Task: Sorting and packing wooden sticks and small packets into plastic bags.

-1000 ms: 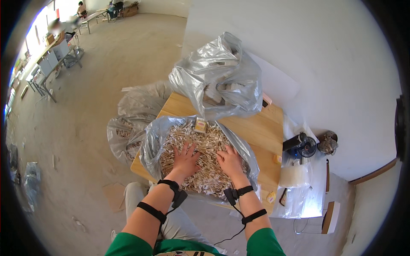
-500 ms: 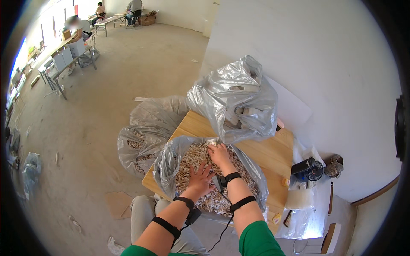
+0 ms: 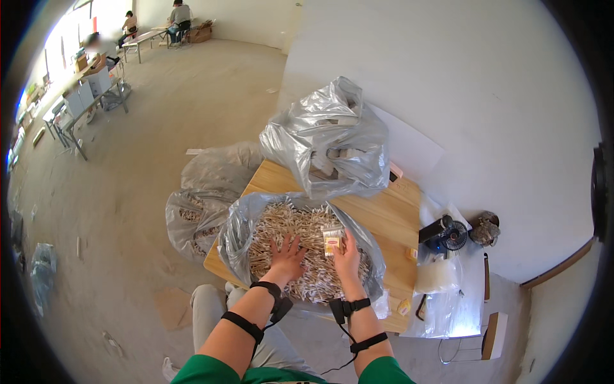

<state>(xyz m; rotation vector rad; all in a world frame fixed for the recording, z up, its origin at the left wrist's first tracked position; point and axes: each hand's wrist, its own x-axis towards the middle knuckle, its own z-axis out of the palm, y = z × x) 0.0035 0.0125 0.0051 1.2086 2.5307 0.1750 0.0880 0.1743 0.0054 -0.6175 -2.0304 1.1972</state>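
Note:
A grey plastic bag (image 3: 234, 225) lies wide open before me, full of loose cotton swabs (image 3: 281, 224). My left hand (image 3: 288, 261) rests on the swabs with its fingers spread, holding nothing. In my right hand (image 3: 347, 258) is a small clear pack of cotton swabs (image 3: 332, 242) with a yellow and red label. Thumb and fingers grip the pack at its right side, above the loose swabs. White swab tips show at the top of the pack.
The bag sits on a wooden table (image 3: 390, 224). Behind it stands a second bulging plastic bag (image 3: 326, 141). More swab bags (image 3: 198, 217) are on the floor at left. At right are a small black fan (image 3: 454, 235) and a clear plastic bag (image 3: 441, 281). Several people sit at far tables.
My right hand has come up from the swabs toward me and to the right, now showing the pack. My left hand stays on the swabs. The whole view has shifted slightly.

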